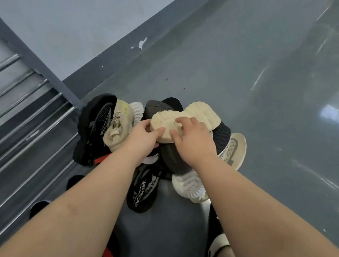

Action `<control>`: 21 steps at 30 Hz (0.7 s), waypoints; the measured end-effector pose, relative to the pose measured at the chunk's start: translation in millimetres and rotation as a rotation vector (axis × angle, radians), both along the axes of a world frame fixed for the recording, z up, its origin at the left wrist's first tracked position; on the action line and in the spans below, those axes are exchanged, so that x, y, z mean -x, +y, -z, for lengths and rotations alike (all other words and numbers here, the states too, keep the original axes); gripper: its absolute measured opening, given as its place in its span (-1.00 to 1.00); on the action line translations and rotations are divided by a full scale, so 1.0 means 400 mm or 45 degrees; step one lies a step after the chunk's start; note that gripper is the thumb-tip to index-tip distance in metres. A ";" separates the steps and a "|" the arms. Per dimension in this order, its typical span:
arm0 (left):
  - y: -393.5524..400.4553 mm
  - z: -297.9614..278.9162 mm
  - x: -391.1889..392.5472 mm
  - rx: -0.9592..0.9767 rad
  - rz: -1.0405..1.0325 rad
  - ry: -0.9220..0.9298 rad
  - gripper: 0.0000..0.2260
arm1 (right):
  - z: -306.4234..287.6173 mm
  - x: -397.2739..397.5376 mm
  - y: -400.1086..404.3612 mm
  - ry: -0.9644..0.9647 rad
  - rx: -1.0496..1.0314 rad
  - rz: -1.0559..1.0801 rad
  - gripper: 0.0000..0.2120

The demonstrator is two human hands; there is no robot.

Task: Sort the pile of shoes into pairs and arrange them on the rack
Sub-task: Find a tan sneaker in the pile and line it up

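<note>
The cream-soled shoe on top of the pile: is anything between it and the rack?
Nothing visible. Both hands grip the cream-soled shoe; the rack stands left of the pile, with its bars bare.

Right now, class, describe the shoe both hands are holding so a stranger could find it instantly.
Start at the shoe pile on the grey floor beside the rack. On its top lies the cream-soled shoe, sole up, held by the left hand and right hand. It alone shows a chunky cream sole.
</note>
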State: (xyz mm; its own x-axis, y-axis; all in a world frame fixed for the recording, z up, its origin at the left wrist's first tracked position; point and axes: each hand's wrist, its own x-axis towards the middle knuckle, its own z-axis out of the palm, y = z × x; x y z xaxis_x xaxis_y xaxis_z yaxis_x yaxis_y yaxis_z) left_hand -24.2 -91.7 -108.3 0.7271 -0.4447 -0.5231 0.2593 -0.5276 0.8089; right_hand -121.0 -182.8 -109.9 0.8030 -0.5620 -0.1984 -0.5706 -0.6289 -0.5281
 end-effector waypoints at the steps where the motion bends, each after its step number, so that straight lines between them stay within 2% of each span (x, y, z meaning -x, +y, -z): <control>1: 0.005 -0.006 0.004 0.044 0.006 -0.015 -0.64 | -0.001 0.002 0.004 0.007 0.033 -0.005 -0.56; 5: 0.056 -0.029 0.004 0.183 -0.015 0.046 -0.58 | -0.020 0.017 0.001 -0.006 0.327 -0.200 -0.42; 10: 0.198 -0.077 0.006 0.330 -0.035 0.187 -0.51 | -0.050 0.011 0.029 0.065 0.341 -0.447 -0.18; 17: 0.466 -0.165 0.036 0.394 -0.147 0.212 -0.52 | -0.152 -0.081 0.212 -0.029 0.249 -0.705 -0.15; 21: 0.642 -0.215 0.047 0.373 -0.120 0.285 -0.39 | -0.192 -0.104 0.359 0.024 0.289 -0.908 -0.19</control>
State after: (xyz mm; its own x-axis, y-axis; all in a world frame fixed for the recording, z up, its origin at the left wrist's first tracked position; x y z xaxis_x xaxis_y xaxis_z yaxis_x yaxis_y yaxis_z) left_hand -42.9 165.0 -22.3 0.6542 -0.5356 -0.5340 0.4826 -0.2480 0.8400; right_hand -79.2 -39.2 -33.0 0.9855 0.0650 -0.1570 0.0087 -0.9421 -0.3353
